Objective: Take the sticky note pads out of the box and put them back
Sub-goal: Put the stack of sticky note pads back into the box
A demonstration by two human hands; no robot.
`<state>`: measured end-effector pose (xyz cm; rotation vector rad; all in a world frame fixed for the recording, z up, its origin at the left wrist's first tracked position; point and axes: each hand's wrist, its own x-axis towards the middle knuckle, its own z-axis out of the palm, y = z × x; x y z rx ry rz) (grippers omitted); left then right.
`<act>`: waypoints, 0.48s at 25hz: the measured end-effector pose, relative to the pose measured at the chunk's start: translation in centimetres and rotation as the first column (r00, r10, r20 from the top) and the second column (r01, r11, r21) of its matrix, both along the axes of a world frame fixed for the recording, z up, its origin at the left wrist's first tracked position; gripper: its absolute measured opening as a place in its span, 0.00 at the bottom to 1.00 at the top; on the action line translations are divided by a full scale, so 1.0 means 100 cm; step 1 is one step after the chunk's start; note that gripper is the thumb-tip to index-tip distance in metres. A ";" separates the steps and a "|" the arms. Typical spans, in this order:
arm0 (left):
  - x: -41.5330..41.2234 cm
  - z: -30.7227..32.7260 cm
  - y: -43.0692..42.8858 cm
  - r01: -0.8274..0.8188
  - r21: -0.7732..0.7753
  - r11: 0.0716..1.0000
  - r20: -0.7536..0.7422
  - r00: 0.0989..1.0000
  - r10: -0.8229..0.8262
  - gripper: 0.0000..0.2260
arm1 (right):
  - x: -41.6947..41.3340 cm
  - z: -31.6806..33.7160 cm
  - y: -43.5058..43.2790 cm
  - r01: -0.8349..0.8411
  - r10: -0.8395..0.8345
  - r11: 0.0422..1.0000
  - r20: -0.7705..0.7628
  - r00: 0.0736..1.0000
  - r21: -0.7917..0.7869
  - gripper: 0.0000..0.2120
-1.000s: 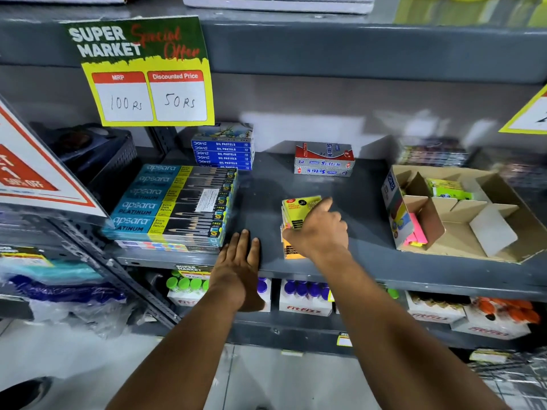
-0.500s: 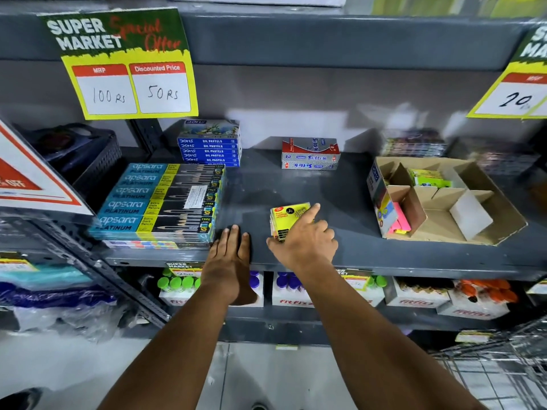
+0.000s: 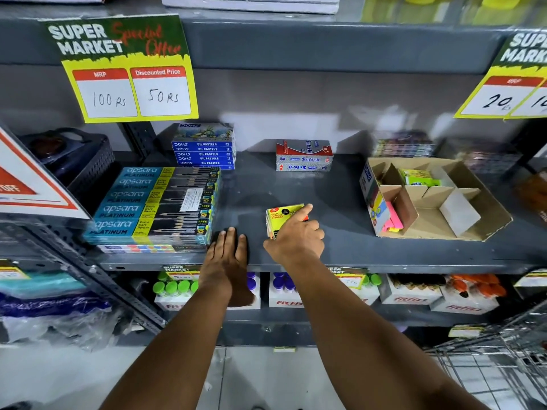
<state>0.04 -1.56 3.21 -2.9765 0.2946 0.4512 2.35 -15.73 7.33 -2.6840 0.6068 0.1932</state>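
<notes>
Left hand [image 3: 229,253]: flat, open, palm down on shelf [image 3: 340,190] front edge, holding nothing
Right hand [image 3: 296,236]: closed around small stack of sticky note pads [image 3: 279,214], near centre of shelf, well left of box
Box [image 3: 473,202], right: mostly vacant; green pad [image 3: 418,177] in far compartment, pink and yellow pads [image 3: 392,221] in near left one
Progress: judged mid-task, removal largely done, return outstanding
Obscured: stack count under fingers; far right items blurred

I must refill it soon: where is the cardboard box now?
The cardboard box sits on the right of the grey shelf, right of the right hand holding sticky note pads.
</notes>
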 end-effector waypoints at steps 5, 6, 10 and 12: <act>0.002 -0.002 0.001 0.013 0.022 1.000 -0.008 1.000 -0.013 0.59 | 0.004 0.000 0.000 0.025 -0.024 1.000 -0.007 1.000 0.018 0.61; 0.001 -0.002 0.001 0.012 0.024 1.000 -0.005 1.000 -0.012 0.58 | 0.004 0.000 0.000 0.024 -0.024 0.999 -0.007 1.000 0.023 0.61; 0.001 -0.002 0.000 0.012 0.034 0.999 -0.002 1.000 -0.012 0.57 | 0.004 0.003 -0.004 0.003 -0.003 1.000 -0.006 1.000 0.026 0.62; 0.002 -0.002 0.000 0.007 0.038 0.999 -0.007 1.000 -0.007 0.58 | 0.005 0.004 -0.008 0.000 0.000 0.999 0.004 1.000 0.054 0.62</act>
